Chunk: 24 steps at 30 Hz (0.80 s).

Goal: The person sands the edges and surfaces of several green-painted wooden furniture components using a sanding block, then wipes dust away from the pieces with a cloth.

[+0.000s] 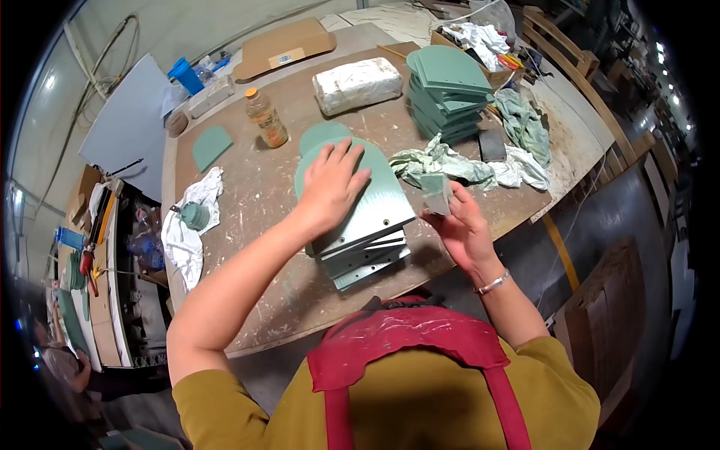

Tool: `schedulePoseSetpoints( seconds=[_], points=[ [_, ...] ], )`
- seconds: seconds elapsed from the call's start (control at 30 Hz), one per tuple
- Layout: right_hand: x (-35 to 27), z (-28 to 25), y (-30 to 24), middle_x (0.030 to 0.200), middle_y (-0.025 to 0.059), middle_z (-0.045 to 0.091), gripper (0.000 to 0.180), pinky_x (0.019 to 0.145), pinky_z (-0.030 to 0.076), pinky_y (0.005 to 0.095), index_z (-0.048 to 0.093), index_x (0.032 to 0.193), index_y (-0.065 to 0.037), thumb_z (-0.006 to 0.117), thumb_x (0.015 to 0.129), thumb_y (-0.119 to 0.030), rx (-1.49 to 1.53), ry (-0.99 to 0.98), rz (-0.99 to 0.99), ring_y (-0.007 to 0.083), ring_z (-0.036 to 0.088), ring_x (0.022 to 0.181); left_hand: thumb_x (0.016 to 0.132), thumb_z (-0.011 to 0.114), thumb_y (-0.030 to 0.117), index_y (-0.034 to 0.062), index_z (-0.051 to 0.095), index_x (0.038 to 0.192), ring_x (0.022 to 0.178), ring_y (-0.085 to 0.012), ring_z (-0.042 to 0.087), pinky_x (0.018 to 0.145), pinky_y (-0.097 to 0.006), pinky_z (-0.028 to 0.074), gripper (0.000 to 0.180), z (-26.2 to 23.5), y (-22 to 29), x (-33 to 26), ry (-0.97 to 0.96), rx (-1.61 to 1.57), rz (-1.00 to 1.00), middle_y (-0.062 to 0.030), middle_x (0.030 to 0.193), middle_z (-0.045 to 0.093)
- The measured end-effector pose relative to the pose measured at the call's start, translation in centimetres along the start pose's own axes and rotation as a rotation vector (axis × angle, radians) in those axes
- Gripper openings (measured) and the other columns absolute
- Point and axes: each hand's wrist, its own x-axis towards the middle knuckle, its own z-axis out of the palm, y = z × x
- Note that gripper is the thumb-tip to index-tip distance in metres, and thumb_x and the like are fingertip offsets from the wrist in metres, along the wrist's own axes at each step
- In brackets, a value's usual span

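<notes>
My left hand (334,184) lies with spread fingers on the top of a stack of pale green, round-ended panels (379,196). The top panel has small holes near its straight end, and the ones beneath are fanned out of line. To the right of the stack, my right hand (466,229) pinches a folded grey-green piece of sandpaper (436,196) between thumb and fingers, held apart from the panels. Beyond it lies a crumpled, green-stained cloth (442,163). A taller stack of similar green panels (446,97) stands at the far right.
On the table (247,300) are a bottle with an orange cap (266,118), a wrapped white block (358,86), a single green panel (211,146), a white rag (184,240) and flat cardboard (285,46). A box of rags and tools (487,49) sits at the back right.
</notes>
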Motion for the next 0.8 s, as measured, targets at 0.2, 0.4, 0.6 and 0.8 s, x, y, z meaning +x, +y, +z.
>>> schedulePoseSetpoints(
  seconds=[0.2,0.4,0.6,0.8],
  points=[
    [-2.4,5.5,-1.1,0.108,0.0146,0.057,0.044,0.087,0.048,0.0343,0.061,0.121,-0.002,0.076,0.082,-0.014,-1.198,-0.169,-0.525,0.0278,0.059,0.097,0.101,0.048,0.035,0.0141,0.049,0.144,0.142,-0.0335,0.036,0.115,-0.050,0.028,0.047,-1.8,-1.7,-0.3,-0.069,0.191,0.401,-0.0115,0.155,0.039],
    [-1.5,10.2,2.0,0.101,0.0099,0.055,0.047,0.083,0.044,0.0376,0.062,0.116,-0.005,0.078,0.074,-0.015,-1.549,-0.389,-0.707,0.0267,0.058,0.092,0.101,0.048,0.034,0.0151,0.048,0.145,0.142,-0.0313,0.036,0.115,-0.049,0.029,0.048,-1.1,-2.3,-0.2,-0.055,0.166,0.419,-0.0104,0.154,0.040],
    [-1.2,12.6,5.5,0.102,0.0117,0.052,0.046,0.083,0.043,0.0392,0.058,0.116,-0.004,0.077,0.075,-0.015,-1.622,-0.389,-0.620,0.0275,0.058,0.093,0.101,0.048,0.037,0.0153,0.051,0.141,0.137,-0.0310,0.041,0.111,-0.049,0.033,0.045,-0.2,-2.6,0.1,0.055,0.159,0.470,-0.0091,0.148,0.046],
    [-2.8,10.7,4.1,0.106,0.0140,0.054,0.042,0.079,0.045,0.0412,0.059,0.116,-0.004,0.074,0.079,-0.015,-1.730,-0.093,-0.498,0.0331,0.056,0.091,0.101,0.048,0.034,0.0147,0.048,0.144,0.139,-0.0302,0.039,0.112,-0.048,0.031,0.047,-0.4,-3.0,-0.1,0.006,0.172,0.446,-0.0097,0.152,0.043]
  ],
)
